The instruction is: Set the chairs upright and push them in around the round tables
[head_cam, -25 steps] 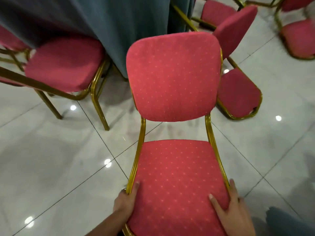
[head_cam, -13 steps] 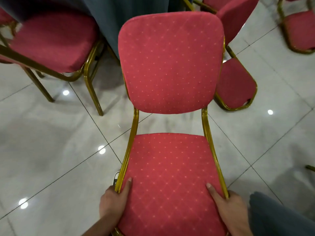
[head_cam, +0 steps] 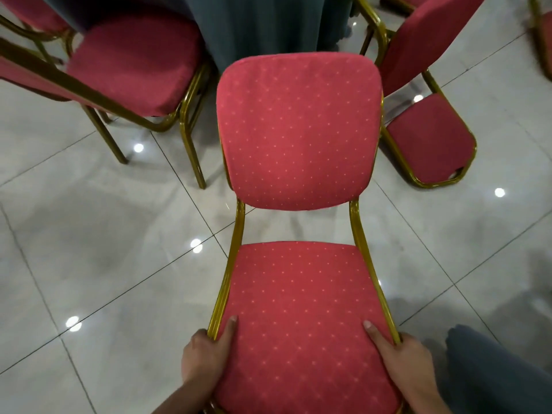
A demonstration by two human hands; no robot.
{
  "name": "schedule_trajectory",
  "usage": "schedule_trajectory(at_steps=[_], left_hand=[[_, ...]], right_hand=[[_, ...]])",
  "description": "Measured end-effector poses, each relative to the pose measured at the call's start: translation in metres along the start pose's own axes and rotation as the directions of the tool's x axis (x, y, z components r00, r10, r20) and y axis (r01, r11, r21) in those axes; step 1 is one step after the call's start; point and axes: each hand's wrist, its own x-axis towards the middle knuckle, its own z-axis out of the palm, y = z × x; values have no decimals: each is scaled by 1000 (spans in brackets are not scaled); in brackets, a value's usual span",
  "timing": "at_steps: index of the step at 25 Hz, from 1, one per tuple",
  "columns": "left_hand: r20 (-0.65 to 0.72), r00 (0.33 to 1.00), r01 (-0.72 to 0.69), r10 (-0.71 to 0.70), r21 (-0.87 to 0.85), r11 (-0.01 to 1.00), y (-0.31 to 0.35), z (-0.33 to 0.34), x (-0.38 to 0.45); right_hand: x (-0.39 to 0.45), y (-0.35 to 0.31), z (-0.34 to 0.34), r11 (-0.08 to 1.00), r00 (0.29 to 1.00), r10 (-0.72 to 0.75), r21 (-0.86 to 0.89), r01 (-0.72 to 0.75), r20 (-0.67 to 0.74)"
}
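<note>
While the chair [head_cam: 301, 294] was gripped at the near corners of its seat, the left hand [head_cam: 203, 363] was wrapped over the gold frame rail with its thumb laid on the cushion, and the right hand [head_cam: 403, 366] was clamped on the opposite rail in the same way. Beyond the grip, the seat ran forward to the backrest [head_cam: 298, 132], which was seen face-on and pointed toward the draped table [head_cam: 268, 25], so the chair appeared to be turned the wrong way for tucking in. A good finish would be judged to call for an even hold on both rails, the chair being swung round and slid rather than dragged over the glossy tiled floor [head_cam: 89, 249], and steered into the gap between its neighbours. To the left of the grip and farther off, an upright chair [head_cam: 134, 61] was drawn close to the cloth; to the right and farther off, another chair [head_cam: 430, 138] seemed to be tipped over.

The legs of the held chair were hidden beneath its seat, so whether they were touching the floor could not be told. The tabletop was cut off at the upper edge, and the fingers under the rails could not be seen.
</note>
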Motion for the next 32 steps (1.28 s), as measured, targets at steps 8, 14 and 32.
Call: schedule_trajectory(at_steps=[8,14,32], left_hand=[[6,1000,-18,18,21,1000,65,-37,-2],[16,1000,-26,25,55,998,74,-45,-7],[88,981,-181,175,66,981,130,-107,-13]], right_hand=[[23,-51,-41,997,995,-60,-52,64,75],[23,-57,-46,999,995,-18,-44,23,93],[37,-121,-95,994,983,-14,-105,34,183]])
